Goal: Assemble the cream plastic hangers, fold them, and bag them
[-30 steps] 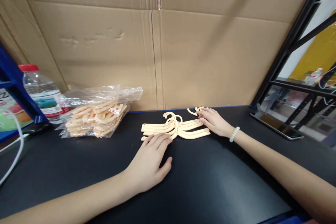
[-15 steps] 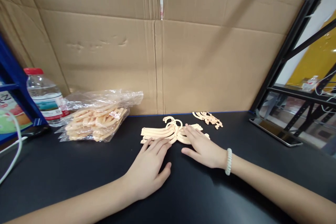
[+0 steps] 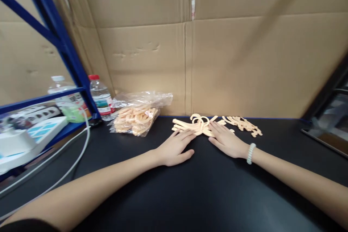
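A loose pile of small cream-coloured hangers (image 3: 187,125) lies flat on the black table, their hooks towards the cardboard. My left hand (image 3: 175,148) rests with outstretched fingers on the near left edge of the pile. Palm down, my right hand (image 3: 228,140) lies over the right arms of the hangers and hides part of them; its fingers are extended. Neither hand grips anything. Just beyond my right hand is a small heap of pinkish clips (image 3: 241,123). To the left stands a clear plastic bag (image 3: 137,119) full of similar cream pieces.
A cardboard wall (image 3: 146,54) closes off the back. At left are a red-capped water bottle (image 3: 102,99), a blue metal frame (image 3: 63,49), a white power strip (image 3: 40,137) and a white cable (image 3: 78,163). A dark flat device (image 3: 324,141) lies at the right edge.
The camera view has turned left, bringing the power strip and another bottle into sight. Both hands stay on the hangers, which have fanned out and seem pushed a little towards the cardboard.
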Demonstrator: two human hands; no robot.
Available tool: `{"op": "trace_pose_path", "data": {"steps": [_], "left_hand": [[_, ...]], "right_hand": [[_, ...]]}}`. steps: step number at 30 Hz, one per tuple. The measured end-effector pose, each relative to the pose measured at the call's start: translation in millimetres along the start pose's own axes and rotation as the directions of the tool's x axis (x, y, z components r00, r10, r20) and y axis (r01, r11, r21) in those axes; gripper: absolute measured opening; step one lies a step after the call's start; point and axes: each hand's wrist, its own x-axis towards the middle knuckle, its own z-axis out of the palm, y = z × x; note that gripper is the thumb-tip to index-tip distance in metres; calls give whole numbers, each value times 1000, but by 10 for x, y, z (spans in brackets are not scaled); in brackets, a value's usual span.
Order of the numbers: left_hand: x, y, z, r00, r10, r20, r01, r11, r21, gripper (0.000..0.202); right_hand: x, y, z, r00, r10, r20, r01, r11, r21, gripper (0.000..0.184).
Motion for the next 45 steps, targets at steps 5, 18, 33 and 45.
{"op": "trace_pose_path", "data": {"steps": [5,18,33,45], "left_hand": [[-33,15,33,998,-29,-63,29,1000,-1,51],[-86,22,110,979,-101,-180,105,994,15,43],[-91,29,101,957,-184,-223,195,980,28,36],[-68,-17,72,931,-268,-246,281,959,19,34]], "right_hand": [[-20,43,94,1000,24,-4,-24,999,-24,69],[-75,68,176,973,-48,-224,30,996,-83,57],[-410,120,84,951,-56,-305,45,998,-43,46],[-404,109,-59,966,-13,-257,48,991,128,40]]}}
